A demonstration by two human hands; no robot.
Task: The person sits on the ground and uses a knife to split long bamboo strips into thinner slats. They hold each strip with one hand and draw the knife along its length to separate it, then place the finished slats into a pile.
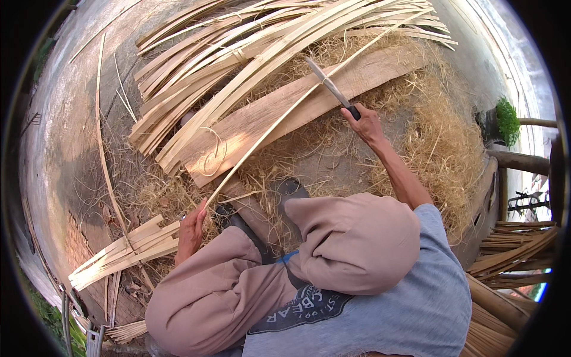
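Note:
My right hand is closed around the black handle of a knife, its long blade pointing up and to the left. The blade crosses a long, thin bamboo strip above a wooden plank. At the strip's near end, my left hand is closed on it, beside my left knee. From there the strip slants up to the right, past the blade, toward the far pile. A thin curled shaving lies at the plank's left end.
Bundles of split bamboo strips lie beyond the plank, and a smaller bundle rests left of my left hand. Curly shavings heap on the ground to the right. A green plant and stacked strips stand at far right.

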